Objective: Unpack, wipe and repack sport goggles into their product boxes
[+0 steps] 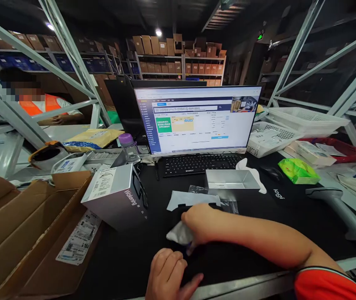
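My right hand [201, 223] reaches across the black desk mat with its fingers closed on a crumpled whitish cloth [178, 233]. Part of the cloth is hidden under the palm, and a dark item by the knuckles is hard to make out. Nearer the desk's front edge is my left hand [167, 273], fingers loosely bent and thumb apart, holding nothing visible. Just beyond the right hand lie a white sheet [180, 199] and a clear plastic bag [230, 206]. An open silver box [232, 180] stands behind them. A grey carton marked "Wakening" [115, 204] sits to the left.
An opened cardboard box [40, 233] fills the left side. A keyboard [199, 164] and monitor [199, 121] stand behind. On the right are a barcode scanner [337, 208], a mouse [271, 173], a green tissue pack [299, 170] and white baskets [305, 118]. A person [45, 104] sits far left.
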